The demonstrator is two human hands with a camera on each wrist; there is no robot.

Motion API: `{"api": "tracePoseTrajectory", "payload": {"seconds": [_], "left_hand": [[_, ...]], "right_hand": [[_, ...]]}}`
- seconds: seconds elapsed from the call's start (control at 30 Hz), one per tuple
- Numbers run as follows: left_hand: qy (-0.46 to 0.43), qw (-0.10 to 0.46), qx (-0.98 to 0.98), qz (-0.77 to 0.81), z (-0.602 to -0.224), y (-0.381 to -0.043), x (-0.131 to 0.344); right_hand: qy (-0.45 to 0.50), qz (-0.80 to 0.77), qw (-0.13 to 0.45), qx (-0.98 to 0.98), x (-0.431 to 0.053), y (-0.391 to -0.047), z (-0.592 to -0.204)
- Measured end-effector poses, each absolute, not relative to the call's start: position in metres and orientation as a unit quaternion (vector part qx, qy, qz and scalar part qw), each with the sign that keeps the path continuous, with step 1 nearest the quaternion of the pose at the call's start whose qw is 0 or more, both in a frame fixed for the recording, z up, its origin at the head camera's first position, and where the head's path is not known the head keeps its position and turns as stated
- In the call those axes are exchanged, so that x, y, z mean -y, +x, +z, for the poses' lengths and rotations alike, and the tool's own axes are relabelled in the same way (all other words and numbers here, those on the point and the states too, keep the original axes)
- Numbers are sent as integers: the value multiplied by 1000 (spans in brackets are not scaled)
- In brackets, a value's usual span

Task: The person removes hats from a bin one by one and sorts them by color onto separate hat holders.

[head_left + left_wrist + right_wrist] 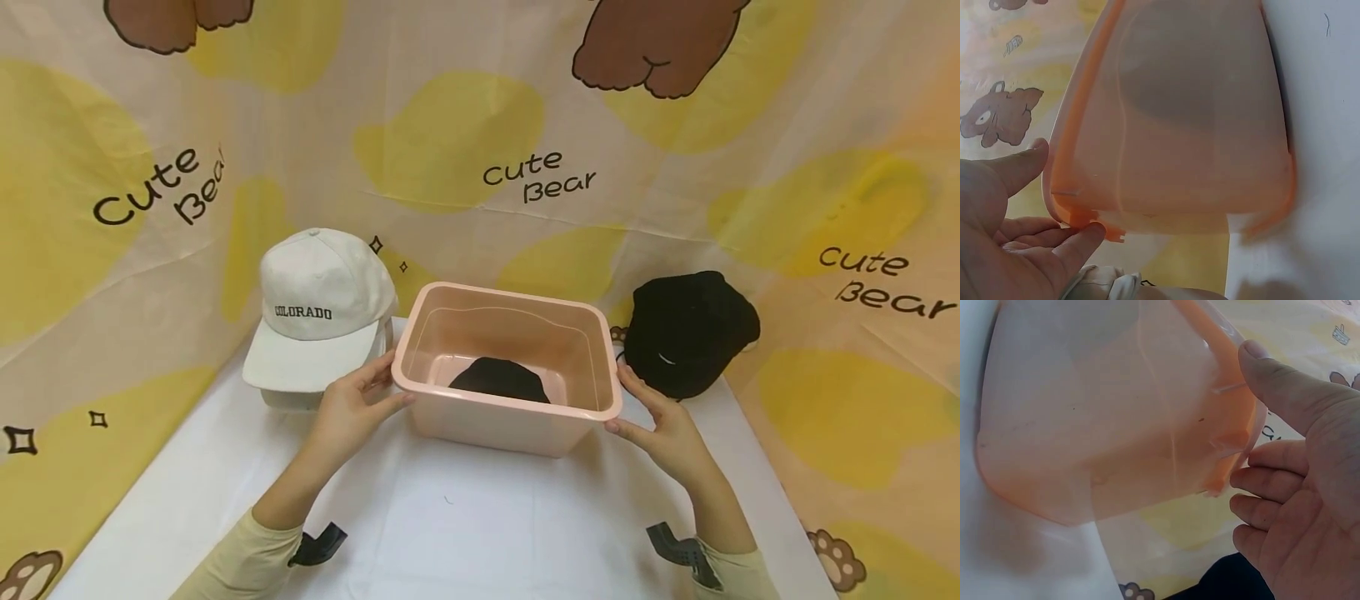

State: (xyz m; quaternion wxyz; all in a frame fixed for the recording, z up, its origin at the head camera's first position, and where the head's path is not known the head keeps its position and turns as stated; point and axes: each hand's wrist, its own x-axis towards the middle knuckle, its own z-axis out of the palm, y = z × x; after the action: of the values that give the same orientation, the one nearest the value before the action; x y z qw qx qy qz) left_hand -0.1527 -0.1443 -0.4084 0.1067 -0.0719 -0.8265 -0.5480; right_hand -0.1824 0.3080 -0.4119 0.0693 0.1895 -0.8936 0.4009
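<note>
A pink plastic storage bin stands over the white table, its open top facing up. Inside it lies a black cap, partly hidden by the front wall. My left hand holds the bin's left end, thumb at the front corner and fingers under the rim, as the left wrist view shows. At the right end, my right hand holds the rim, its thumb against the corner and its fingertips at the rim's edge. Through the bin's translucent wall, a dark shape shows in the left wrist view.
A white cap lettered COLORADO sits atop other headwear left of the bin. Another black cap is at the right, just beyond my right hand. A printed cloth backdrop rises behind and beside the white table.
</note>
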Motion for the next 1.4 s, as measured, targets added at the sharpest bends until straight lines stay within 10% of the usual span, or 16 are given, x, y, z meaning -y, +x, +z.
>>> {"api": "tracePoseTrajectory", "payload": {"seconds": [0.6,1.4], "left_hand": [[-72,121,794,-591,-413,-157,142],[-70,120,765,-628,-416,-155,140]], "right_hand": [[252,343,75,902,-308,-194,-352],[366,315,-116,868,-258,-264,-260]]}}
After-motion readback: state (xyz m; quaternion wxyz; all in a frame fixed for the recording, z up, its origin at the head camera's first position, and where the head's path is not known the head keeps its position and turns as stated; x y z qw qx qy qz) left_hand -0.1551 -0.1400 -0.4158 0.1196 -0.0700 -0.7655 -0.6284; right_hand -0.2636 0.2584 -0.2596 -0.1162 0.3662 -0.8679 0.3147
